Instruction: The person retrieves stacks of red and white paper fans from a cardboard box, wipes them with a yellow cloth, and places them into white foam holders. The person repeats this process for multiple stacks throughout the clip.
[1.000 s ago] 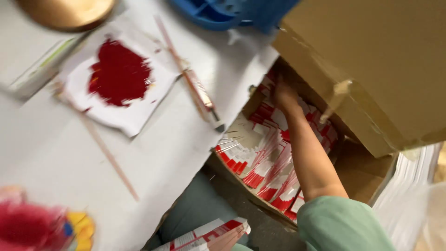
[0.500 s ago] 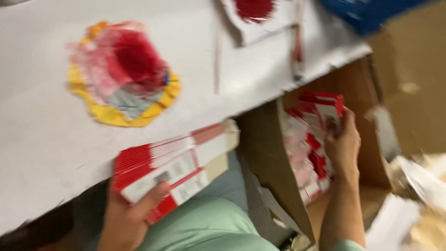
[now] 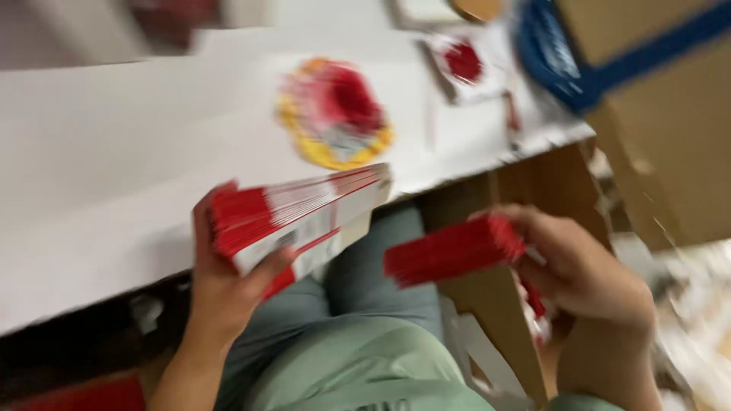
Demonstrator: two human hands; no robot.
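The left hand [image 3: 228, 293] grips a stack of red-and-white packets [image 3: 301, 215] below the table [image 3: 114, 175] edge; the right hand [image 3: 582, 270] clutches a red bundle [image 3: 453, 250].

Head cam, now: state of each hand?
Left hand: closed on a thick stack of red-and-white flat packs.
Right hand: closed on a thinner red stack, over the cardboard box.

A packing workshop: white worktable [image 3: 99, 190], cardboard boxes [image 3: 670, 152], stacked red-and-white packets [image 3: 304, 213].
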